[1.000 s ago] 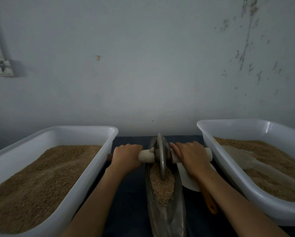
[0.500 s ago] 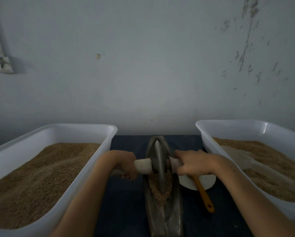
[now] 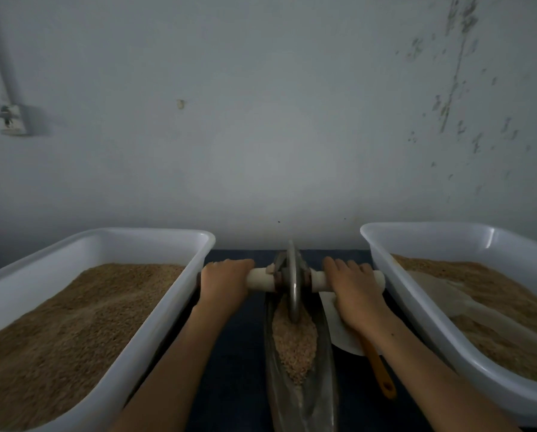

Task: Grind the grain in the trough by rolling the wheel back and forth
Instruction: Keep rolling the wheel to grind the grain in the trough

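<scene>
1. Metal trough [image 3: 301, 397] is sitting lengthwise on the dark cloth between two white tubs, pale cracked grain [image 3: 295, 341] heaped along its middle.
2. Both arms are reaching out level; I'd be keeping equal downward weight on each side so the wheel isn't tipping.
3. Left hand [image 3: 225, 280] and right hand [image 3: 352, 289] are wrapping the pale axle handle [image 3: 261, 279], fingers curled over it.
4. Grey wheel [image 3: 293, 285] is standing upright at the trough's far end, its rim biting into the grain.

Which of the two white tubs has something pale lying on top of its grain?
The white tub on the right, beside the right hand: a pale sheet-like thing lies on its grain. The left tub holds bare grain only.
</scene>
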